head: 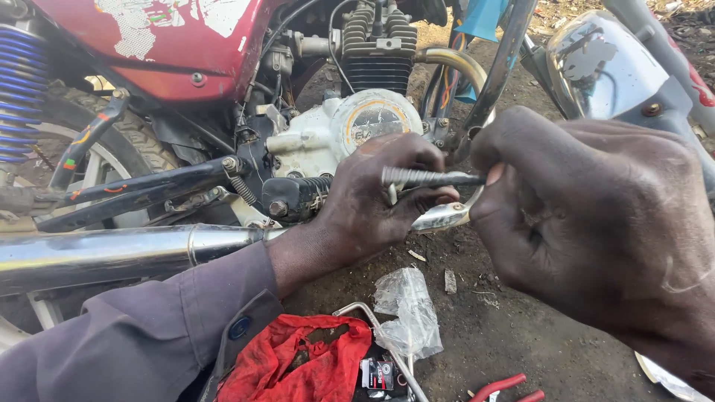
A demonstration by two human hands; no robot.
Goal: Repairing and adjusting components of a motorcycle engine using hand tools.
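head view: the left hand (pixel 380 195) and the right hand (pixel 588 223) met in front of the pale round metal engine cover (pixel 372 123) of a dark red motorcycle (pixel 179 59). between them lay a long grey threaded metal bolt (pixel 428 178), level, just below and to the right of the engine cover. the left hand was curled around the bolt's threaded end, fingers closed on it; the right hand pinched the smoother end between thumb and fingers, the rest of the hand folded into a loose fist. a grey-purple cloth sleeve (pixel 141 335) covered the left forearm, running down and left from the engine cover. a long chrome exhaust pipe (pixel 112 253) lay below and left of the cover, behind the sleeve. on the dirt ground (pixel 514 335) well below the cover sat a crumpled red rag (pixel 298 361), a clear crumpled plastic bag (pixel 408 309) just beside it, and red-handled pliers (pixel 510 388) farther right. a blue coiled spring shock absorber (pixel 21 93) stood far left of the cover.
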